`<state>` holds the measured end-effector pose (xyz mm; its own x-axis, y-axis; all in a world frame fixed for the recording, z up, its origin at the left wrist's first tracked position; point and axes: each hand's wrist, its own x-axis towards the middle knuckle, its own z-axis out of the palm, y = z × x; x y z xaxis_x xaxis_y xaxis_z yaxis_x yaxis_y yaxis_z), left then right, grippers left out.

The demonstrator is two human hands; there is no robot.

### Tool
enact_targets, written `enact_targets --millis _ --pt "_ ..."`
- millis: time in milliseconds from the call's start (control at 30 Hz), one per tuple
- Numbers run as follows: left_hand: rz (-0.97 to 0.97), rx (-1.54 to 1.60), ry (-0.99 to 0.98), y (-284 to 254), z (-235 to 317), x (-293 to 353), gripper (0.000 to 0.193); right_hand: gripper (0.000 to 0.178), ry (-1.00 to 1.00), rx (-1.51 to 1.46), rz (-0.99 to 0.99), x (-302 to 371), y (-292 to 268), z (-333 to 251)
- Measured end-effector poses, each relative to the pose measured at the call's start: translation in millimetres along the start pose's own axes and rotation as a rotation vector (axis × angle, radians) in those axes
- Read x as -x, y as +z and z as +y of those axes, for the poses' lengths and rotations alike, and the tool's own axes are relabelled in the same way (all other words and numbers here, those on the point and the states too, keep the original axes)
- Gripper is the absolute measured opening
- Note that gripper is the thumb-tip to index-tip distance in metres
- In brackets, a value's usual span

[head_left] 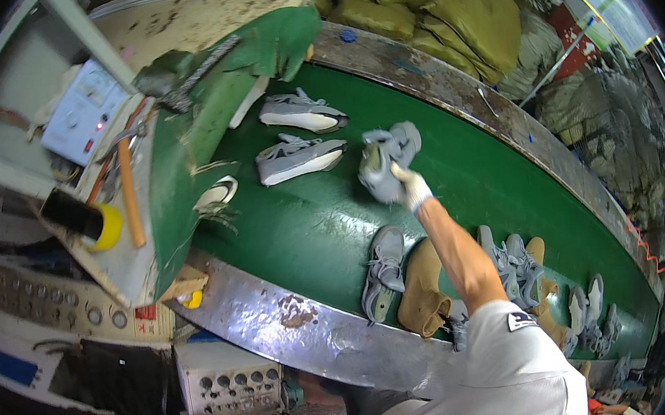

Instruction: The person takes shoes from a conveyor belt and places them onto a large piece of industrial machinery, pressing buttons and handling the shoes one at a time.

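My right hand [412,188], in a white glove, is closed on a grey sneaker [379,179] above the green belt. Grey parts overlap there, and I cannot tell whether a second shoe is with it. Two grey sneakers with white lower sides, a farther one [301,114] and a nearer one [300,160], lie on the belt to its left. Nearer me, beside my forearm, stand another grey sneaker [383,271] and a tan boot-shaped piece [424,289]. My left hand does not show.
The green belt [302,231] runs between worn metal edges [340,342]. More grey shoes [511,265] and tan pieces line its right part. On the left bench lie a hammer [131,193] and a yellow tape roll [107,226]. Yellowish sacks [466,16] are piled behind; control panels [234,388] stand at near left.
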<state>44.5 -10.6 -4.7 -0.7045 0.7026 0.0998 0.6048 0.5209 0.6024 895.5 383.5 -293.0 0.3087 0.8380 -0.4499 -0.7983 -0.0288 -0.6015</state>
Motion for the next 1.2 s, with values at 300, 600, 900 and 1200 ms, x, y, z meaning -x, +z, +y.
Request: enact_targets --millis 300,600,900,1200 --pt "-0.474 0.563 -0.091 116.9 172.9 -8.4 0.026 0.042 0.599 -0.804 -0.723 276.1 95.3 193.9" --pt "-0.669 1.001 -0.269 78.9 114.1 -29.3 0.038 0.054 0.843 0.189 -0.747 476.6 309.4 291.1" --pt "-0.097 1.157 -0.524 -6.9 -38.4 -45.3 0.018 0.054 0.805 0.624 -0.917 557.6 383.1 407.0" --pt "0.212 1.409 -0.337 -25.2 -76.8 -85.9 0.051 0.057 0.627 0.457 -1.01 581.2 432.6 504.1"
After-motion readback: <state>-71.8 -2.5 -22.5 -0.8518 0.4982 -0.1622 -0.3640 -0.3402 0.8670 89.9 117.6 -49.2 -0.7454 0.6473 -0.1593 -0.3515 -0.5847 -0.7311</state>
